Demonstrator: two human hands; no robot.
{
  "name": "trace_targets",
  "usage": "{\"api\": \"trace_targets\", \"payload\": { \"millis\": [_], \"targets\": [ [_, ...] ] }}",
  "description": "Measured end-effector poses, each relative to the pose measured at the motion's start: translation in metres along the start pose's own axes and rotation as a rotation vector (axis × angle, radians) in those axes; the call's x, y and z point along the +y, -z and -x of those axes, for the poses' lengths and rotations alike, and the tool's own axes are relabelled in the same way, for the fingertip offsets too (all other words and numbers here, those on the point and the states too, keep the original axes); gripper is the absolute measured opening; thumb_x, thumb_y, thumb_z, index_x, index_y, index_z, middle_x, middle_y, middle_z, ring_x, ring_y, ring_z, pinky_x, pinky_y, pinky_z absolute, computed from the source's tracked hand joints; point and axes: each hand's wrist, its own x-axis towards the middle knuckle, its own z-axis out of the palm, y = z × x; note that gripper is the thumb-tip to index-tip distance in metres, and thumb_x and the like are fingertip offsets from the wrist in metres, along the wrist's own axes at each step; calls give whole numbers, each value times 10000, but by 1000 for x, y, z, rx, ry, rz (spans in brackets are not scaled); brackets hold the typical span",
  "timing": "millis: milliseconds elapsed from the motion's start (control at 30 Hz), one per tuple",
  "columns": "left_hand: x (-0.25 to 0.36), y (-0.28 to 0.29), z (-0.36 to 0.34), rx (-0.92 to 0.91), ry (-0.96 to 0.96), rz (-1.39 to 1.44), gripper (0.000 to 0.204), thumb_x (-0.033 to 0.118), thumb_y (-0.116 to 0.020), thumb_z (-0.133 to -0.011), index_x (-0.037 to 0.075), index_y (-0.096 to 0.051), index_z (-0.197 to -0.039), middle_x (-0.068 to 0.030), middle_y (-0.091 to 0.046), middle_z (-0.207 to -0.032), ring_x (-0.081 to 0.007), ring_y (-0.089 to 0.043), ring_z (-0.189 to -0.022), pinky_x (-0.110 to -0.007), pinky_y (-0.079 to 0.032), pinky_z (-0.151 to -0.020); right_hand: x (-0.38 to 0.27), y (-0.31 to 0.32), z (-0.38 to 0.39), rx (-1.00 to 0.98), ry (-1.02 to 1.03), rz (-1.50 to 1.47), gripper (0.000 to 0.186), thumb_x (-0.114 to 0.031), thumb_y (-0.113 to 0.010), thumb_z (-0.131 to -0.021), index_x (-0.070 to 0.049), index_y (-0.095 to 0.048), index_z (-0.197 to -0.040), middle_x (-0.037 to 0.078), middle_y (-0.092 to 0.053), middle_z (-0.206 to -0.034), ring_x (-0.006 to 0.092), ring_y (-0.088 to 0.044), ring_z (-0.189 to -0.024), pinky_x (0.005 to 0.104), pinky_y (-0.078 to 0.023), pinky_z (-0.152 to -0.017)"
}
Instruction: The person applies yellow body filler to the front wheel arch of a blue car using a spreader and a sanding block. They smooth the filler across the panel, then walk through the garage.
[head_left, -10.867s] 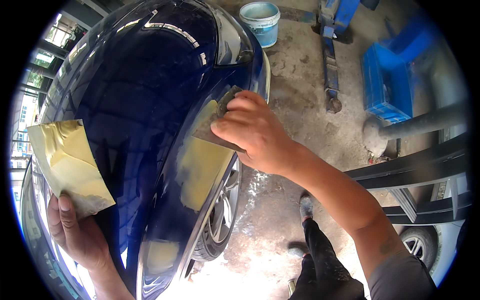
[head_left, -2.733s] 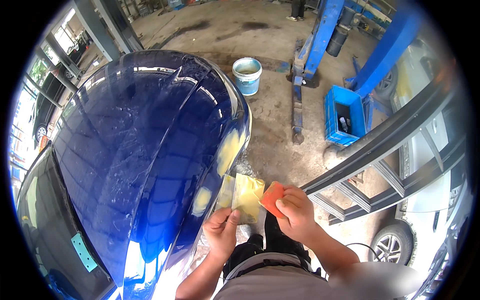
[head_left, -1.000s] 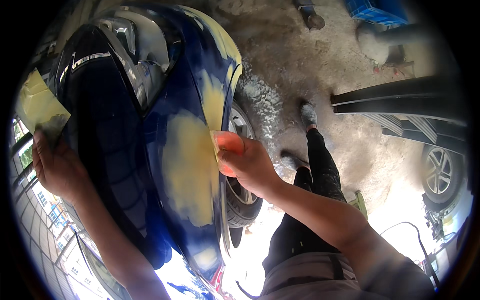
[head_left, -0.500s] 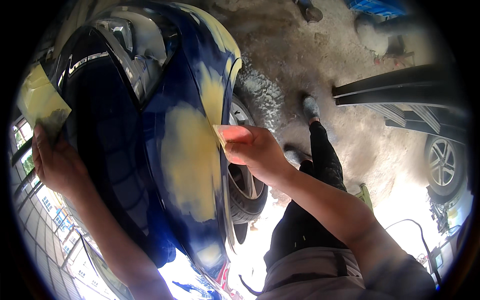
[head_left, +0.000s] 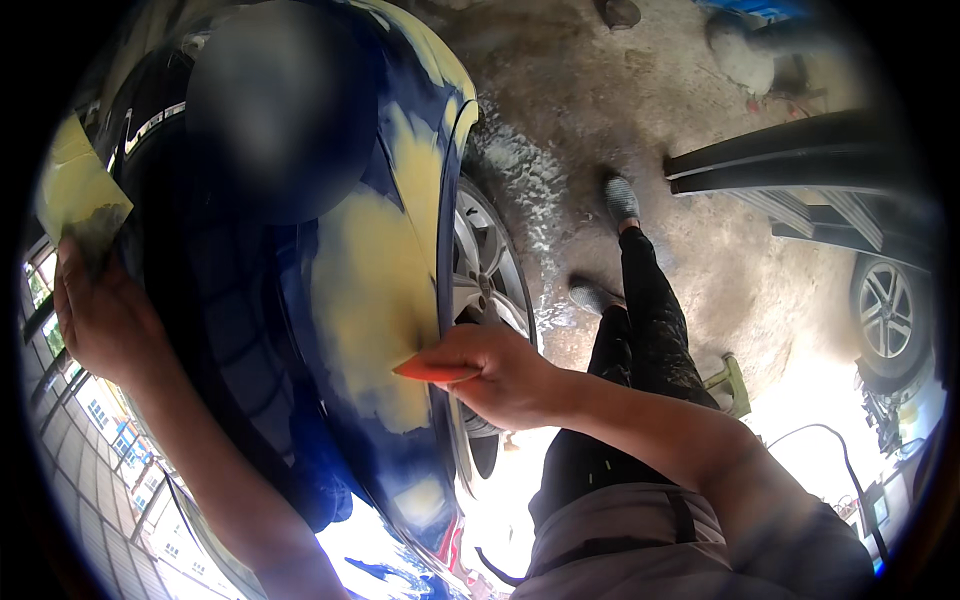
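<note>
My right hand (head_left: 507, 378) pinches a red-orange putty spreader (head_left: 432, 370). Its tip meets the lower right part of a pale yellow filler patch (head_left: 365, 285) on a dark blue car panel (head_left: 365, 450). More yellow filler runs up the panel edge beside the wheel arch. Off to the left, my left hand (head_left: 112, 322) grips a flat board (head_left: 85, 190) by its lower end. Yellow putty covers most of that board; the fingers behind it are hidden.
Beside the panel is the car's wheel (head_left: 490, 265). A blurred round dark shape (head_left: 280, 110) covers the upper part of the car. On the right lie long black car trim parts (head_left: 780, 155) and another wheel (head_left: 885, 320). A green metal stand (head_left: 735, 385) is by my legs.
My right hand has moved down and slightly left, from the panel's edge onto the filler patch, turning the spreader. The left hand and board shifted slightly left. A blurred round shape has appeared.
</note>
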Motion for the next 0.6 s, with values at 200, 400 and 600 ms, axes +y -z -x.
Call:
{"api": "trace_targets", "payload": {
  "millis": [200, 400, 600],
  "targets": [
    [-6, 13, -2, -86, -114, -196, 307, 144, -608, -992, -57, -632, -1222, -204, -636, -1222, -320, -622, -1156, -440, -516, -1022, 16, 25, -7, 228, -269, -533, 197, -78, -649, -895, -18, -676, -1081, 56, -670, -899, 122, -632, -845, 294, -498, -783],
    [-11, 32, -10, -227, -709, -1054, 325, 159, -604, -999, -61, -619, -1237, -206, -632, -1226, -316, -619, -1153, -437, -511, -1027, 12, 63, -58, 382, -84, -640, 222, -92, -669, -862, 8, -654, -1059, 25, -650, -922, 99, -600, -819, 278, -491, -765],
    [-8, 15, -8, -138, -152, -239, 336, 156, -589, -1009, -79, -599, -1249, -216, -627, -1223, -311, -611, -1164, -438, -492, -1040, 6, 86, -104, 310, -124, -361, 196, -92, -644, -823, 24, -665, -980, 25, -628, -816, 94, -561, -721, 288, -454, -640]
  ]
}}
